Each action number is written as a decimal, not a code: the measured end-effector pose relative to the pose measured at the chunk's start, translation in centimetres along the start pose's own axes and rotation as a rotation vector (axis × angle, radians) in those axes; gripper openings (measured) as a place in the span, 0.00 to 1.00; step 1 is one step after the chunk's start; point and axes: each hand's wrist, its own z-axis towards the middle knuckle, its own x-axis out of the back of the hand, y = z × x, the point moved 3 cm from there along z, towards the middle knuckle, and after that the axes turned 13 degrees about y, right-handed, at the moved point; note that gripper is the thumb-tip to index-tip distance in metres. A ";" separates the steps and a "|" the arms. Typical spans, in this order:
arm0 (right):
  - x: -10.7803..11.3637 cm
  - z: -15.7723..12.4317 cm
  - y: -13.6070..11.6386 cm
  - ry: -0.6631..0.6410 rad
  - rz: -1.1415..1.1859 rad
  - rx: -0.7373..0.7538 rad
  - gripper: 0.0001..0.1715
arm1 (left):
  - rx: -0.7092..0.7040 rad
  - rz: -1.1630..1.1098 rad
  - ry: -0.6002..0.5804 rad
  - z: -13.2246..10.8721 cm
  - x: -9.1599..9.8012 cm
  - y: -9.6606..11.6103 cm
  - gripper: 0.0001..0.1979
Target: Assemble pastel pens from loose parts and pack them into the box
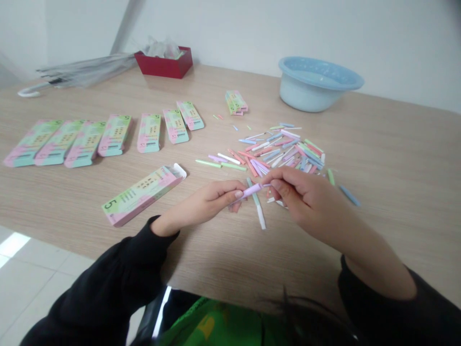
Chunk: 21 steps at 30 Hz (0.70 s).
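Observation:
My left hand point(219, 193) pinches a lilac pen-like tube point(252, 189) between thumb and fingers. At the tube's right end, my right hand point(300, 192) is closed on a thin lilac piece point(266, 185), mostly hidden by the fingertips. I cannot tell whether that piece is inside the tube or only touching it. Under the hands lies a green-and-white stick point(260, 216). Just beyond them spreads a loose pile of pastel tubes and thin sticks point(284, 150). An open carton point(142, 194) in green and pink lies left of my left hand, its end flap raised.
Several similar cartons point(115, 134) lie in a row at the left, and a small stack of cartons point(236, 102) sits farther back. Along the wall are a folded clear umbrella point(90, 69), a red box point(163, 67) with plastic in it, and a blue basin point(306, 93).

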 end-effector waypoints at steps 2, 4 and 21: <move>0.0 0.2 0.0 -0.033 -0.014 0.005 0.13 | 0.006 -0.002 -0.006 0.0 -0.1 -0.1 0.16; -0.1 0.4 0.1 -0.052 -0.025 0.010 0.13 | 0.004 -0.009 -0.010 0.0 -0.1 -0.2 0.16; -1.4 1.3 -0.2 -0.201 0.195 -0.049 0.15 | 0.016 -0.133 -0.047 -0.1 -0.7 0.4 0.15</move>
